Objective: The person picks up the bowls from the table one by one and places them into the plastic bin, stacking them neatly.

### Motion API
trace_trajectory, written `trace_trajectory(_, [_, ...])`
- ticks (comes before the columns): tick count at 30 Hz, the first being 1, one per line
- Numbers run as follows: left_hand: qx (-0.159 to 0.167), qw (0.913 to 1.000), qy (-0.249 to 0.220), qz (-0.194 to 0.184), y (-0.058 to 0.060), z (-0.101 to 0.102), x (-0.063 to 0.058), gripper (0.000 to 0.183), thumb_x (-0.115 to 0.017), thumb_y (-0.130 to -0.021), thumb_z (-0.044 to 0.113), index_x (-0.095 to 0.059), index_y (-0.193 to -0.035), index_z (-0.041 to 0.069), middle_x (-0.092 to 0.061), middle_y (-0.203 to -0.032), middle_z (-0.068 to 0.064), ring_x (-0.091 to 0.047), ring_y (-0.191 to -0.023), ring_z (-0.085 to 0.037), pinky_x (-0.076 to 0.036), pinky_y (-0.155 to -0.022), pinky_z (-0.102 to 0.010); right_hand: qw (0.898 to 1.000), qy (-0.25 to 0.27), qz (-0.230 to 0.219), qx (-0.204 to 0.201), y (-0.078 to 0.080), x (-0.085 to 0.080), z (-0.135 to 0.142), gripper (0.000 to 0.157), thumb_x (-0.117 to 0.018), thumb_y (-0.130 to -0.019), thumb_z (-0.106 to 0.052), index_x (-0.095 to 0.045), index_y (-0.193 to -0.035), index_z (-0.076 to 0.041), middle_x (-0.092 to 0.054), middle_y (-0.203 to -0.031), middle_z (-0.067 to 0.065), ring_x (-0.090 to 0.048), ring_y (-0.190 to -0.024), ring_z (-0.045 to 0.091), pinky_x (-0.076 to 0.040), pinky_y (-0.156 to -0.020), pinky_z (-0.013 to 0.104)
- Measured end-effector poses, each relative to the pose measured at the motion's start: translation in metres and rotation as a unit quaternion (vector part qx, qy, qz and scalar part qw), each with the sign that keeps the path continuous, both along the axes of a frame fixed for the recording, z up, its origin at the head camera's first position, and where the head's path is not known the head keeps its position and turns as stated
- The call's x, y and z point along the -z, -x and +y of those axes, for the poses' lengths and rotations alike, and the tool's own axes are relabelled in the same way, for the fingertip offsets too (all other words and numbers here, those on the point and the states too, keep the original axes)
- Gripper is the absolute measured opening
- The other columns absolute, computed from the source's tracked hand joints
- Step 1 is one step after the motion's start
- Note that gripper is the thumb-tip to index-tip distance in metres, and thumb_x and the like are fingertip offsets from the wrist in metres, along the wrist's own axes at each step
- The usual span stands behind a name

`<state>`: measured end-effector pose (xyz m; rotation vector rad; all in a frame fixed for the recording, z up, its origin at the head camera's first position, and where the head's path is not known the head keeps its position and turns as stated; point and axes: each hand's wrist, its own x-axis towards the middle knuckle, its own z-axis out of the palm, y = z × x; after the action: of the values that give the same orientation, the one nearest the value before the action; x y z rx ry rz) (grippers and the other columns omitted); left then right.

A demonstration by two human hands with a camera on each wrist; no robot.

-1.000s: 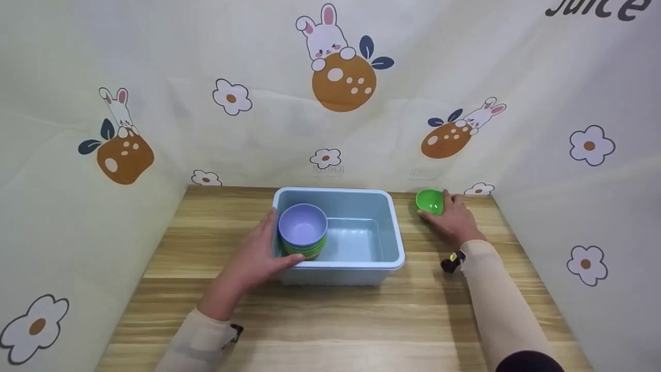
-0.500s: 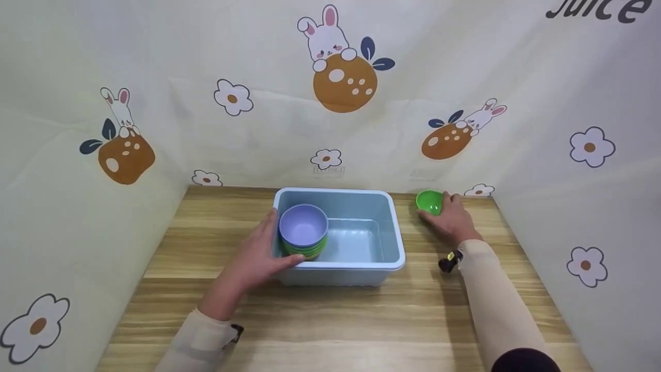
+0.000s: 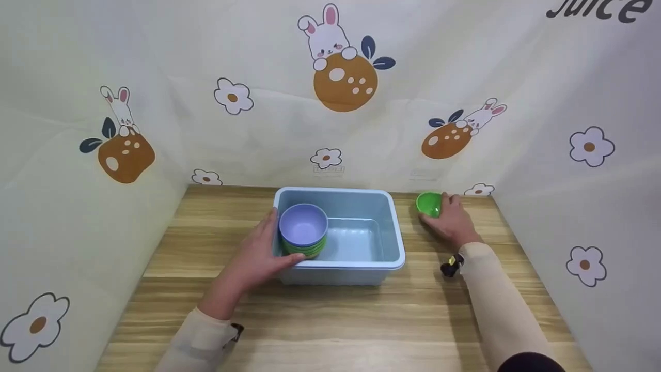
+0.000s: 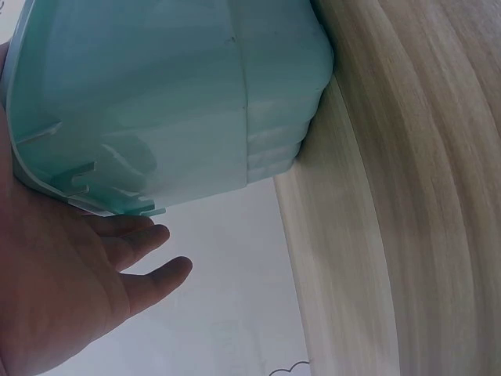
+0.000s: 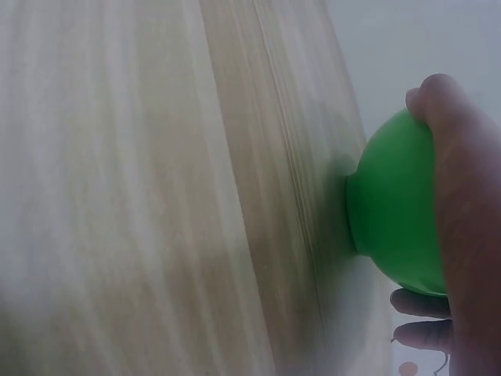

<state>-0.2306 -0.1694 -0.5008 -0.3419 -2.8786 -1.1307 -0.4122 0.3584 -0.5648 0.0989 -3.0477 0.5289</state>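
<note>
A light-blue plastic bin (image 3: 356,265) stands in the middle of the wooden table. My left hand (image 3: 253,258) rests against its left front corner, thumb along the front rim. In the left wrist view the fingers (image 4: 160,283) extend fairly straight under the rim, beside the bin wall (image 4: 156,102). Inside the bin's left end is a stack of bowls, a purple bowl (image 3: 303,225) on top of green ones (image 3: 312,251). At the back right, my right hand (image 3: 453,222) grips a small green bowl (image 3: 427,203) by its sides. The right wrist view shows this bowl (image 5: 399,204) upright, its base close to the tabletop.
Cloth walls (image 3: 258,139) printed with rabbits, oranges and flowers enclose the table (image 3: 330,320) at the back and both sides. The green bowl is near the back wall. Small dark devices (image 3: 452,265) sit at both wrists.
The right hand and the green bowl have shifted very slightly toward the front, and the fingers cover a little more of the bowl. My left hand and the bin have stayed in place.
</note>
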Motion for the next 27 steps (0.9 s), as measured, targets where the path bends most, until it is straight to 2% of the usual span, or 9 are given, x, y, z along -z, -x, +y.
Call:
trace_trajectory(7, [0.001, 1.0000, 0.000, 0.003, 0.001, 0.000, 0.001, 0.142, -0.079, -0.081, 0.085, -0.011, -0.178, 0.007, -0.018, -0.183, -0.020, -0.026, -0.165, -0.046, -0.031, -0.127, -0.069, 0.999, -0.011, 0.026, -0.034, -0.012, -0.004, 0.000, 0.119, -0.066, -0.098, -0.071, -0.020, -0.169, 0.012, -0.036, -0.150, 0.040, -0.056, -0.124, 0.056, -0.053, -0.105, 0.072])
trace_trajectory(13, [0.003, 1.0000, 0.004, 0.006, 0.002, -0.001, 0.001, 0.142, -0.079, -0.081, 0.085, -0.011, -0.178, 0.007, -0.017, -0.183, -0.020, -0.025, -0.165, -0.046, -0.030, -0.128, -0.068, 0.998, -0.012, 0.037, -0.053, -0.024, -0.020, -0.003, 0.117, -0.071, -0.098, -0.065, -0.020, -0.170, 0.012, -0.038, -0.150, 0.042, -0.060, -0.122, 0.059, -0.054, -0.103, 0.073])
trace_trajectory(19, [0.000, 0.9999, 0.012, 0.011, 0.002, -0.001, 0.001, 0.142, -0.078, -0.081, 0.085, -0.012, -0.178, 0.006, -0.020, -0.182, -0.022, -0.028, -0.164, -0.048, -0.032, -0.127, -0.070, 0.994, -0.017, 0.071, -0.081, -0.032, -0.035, -0.007, 0.109, -0.076, -0.094, -0.053, -0.029, -0.167, 0.012, -0.043, -0.142, 0.038, -0.064, -0.109, 0.053, -0.059, -0.095, 0.069])
trace_trajectory(27, [0.002, 0.9998, 0.007, 0.017, 0.002, 0.000, 0.003, 0.141, -0.079, -0.082, 0.084, -0.012, -0.178, 0.005, -0.019, -0.182, -0.022, -0.026, -0.164, -0.047, -0.031, -0.127, -0.069, 0.993, -0.018, 0.060, -0.101, -0.050, -0.060, -0.016, 0.109, -0.073, -0.095, -0.059, -0.029, -0.169, 0.008, -0.042, -0.145, 0.037, -0.065, -0.107, 0.050, -0.061, -0.090, 0.066])
